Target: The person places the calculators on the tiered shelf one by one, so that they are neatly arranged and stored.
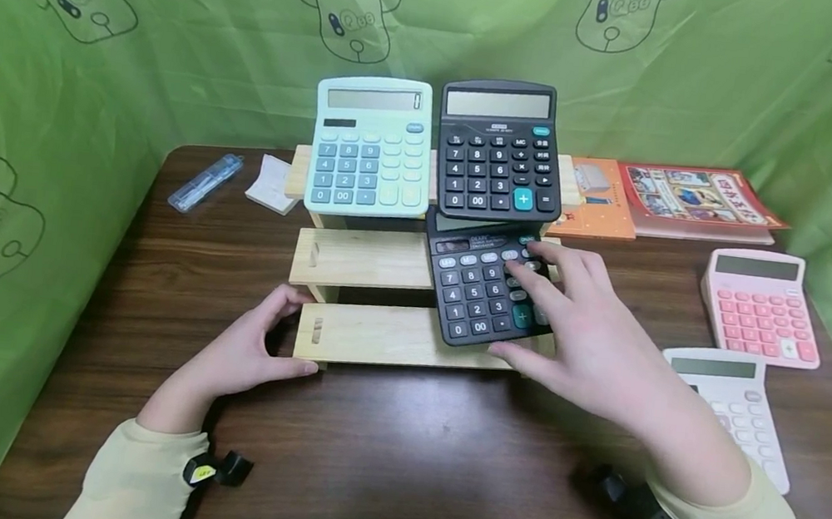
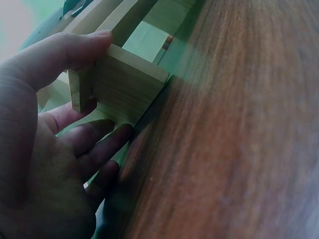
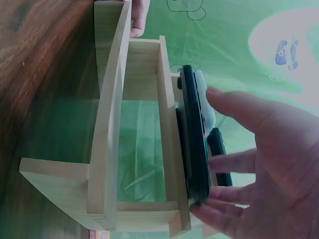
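Observation:
A stepped wooden rack (image 1: 371,335) stands on the table. My left hand (image 1: 245,352) grips its front left end; the left wrist view shows the thumb on the front board (image 2: 130,79) and the fingers behind and below it. A black calculator (image 1: 466,308), slightly turned, leans at the middle step on the right. My right hand (image 1: 596,344) touches its face and right side with extended fingers, the thumb near its lower edge. Seen edge-on in the right wrist view, that calculator (image 3: 193,139) stands against a board. On the top step are a mint calculator (image 1: 372,147) and another black calculator (image 1: 502,151).
At the right lie a pink calculator (image 1: 763,308) and a white calculator (image 1: 736,407), partly behind my right forearm. Booklets (image 1: 700,199) sit behind the rack. A clear blue pack (image 1: 205,182) and white paper (image 1: 273,185) lie at the back left. Green cloth surrounds the table.

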`<state>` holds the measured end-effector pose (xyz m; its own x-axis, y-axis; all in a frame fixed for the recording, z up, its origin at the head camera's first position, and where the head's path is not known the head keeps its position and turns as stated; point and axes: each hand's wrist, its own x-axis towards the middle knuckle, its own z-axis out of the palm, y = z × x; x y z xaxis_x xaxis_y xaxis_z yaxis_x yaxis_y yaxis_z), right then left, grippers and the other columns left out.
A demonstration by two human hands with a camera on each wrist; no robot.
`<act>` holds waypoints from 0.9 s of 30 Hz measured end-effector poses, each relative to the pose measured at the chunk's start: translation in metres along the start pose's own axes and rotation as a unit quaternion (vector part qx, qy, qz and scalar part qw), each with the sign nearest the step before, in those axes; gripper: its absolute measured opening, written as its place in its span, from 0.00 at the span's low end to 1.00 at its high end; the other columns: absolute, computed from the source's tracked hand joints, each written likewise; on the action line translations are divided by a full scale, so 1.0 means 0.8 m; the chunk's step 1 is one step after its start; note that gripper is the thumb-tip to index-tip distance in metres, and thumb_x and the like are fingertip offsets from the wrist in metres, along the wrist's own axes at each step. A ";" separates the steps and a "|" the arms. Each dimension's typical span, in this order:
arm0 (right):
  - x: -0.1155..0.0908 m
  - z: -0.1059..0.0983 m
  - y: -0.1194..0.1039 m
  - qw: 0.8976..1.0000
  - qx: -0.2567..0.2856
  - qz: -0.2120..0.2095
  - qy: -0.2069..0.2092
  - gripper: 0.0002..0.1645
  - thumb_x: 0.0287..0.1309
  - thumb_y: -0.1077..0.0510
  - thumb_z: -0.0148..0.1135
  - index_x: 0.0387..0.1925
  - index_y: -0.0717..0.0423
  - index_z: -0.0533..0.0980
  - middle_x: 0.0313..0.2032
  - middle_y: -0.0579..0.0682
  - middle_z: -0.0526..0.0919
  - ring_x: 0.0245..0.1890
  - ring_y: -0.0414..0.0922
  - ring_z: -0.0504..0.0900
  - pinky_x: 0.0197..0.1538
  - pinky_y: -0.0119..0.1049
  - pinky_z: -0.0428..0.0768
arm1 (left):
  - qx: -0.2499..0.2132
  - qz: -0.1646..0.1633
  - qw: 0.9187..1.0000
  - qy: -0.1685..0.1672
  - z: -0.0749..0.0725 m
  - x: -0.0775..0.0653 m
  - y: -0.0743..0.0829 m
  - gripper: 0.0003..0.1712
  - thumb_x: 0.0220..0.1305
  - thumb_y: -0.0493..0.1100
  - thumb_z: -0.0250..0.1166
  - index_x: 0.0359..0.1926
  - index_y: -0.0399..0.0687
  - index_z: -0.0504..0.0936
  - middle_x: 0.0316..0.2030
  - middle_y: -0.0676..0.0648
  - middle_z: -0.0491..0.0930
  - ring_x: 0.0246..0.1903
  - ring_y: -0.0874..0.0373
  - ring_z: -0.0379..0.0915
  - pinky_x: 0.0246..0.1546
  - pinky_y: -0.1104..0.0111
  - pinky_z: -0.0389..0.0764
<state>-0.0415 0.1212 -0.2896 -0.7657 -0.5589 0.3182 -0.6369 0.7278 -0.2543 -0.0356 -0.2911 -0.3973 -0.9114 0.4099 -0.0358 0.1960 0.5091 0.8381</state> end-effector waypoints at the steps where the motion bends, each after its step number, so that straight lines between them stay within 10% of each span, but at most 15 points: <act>1: 0.001 0.001 0.000 1.000 0.003 -0.008 -0.002 0.51 0.46 0.32 0.69 0.66 0.55 0.69 0.68 0.58 0.60 0.63 0.56 0.59 0.56 0.52 0.71 | 0.001 0.002 1.000 0.000 0.000 0.000 -0.001 0.42 0.45 0.47 0.80 0.58 0.56 0.64 0.53 0.54 0.75 0.58 0.58 0.65 0.59 0.70 0.60; 27: 0.058 0.055 -0.044 0.994 0.045 -0.084 0.044 0.36 0.52 0.44 0.67 0.61 0.53 0.72 0.65 0.60 0.63 0.60 0.58 0.60 0.58 0.50 0.65 | -0.011 0.003 1.000 0.003 -0.002 0.000 0.001 0.40 0.44 0.49 0.80 0.55 0.56 0.65 0.55 0.55 0.73 0.60 0.60 0.65 0.62 0.58 0.61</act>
<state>-0.0585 0.0522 -0.3064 -0.6391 -0.6305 0.4406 -0.7641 0.5860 -0.2698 -0.0355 -0.2916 -0.3956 -0.9129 0.4072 -0.0278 0.1930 0.4908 0.8496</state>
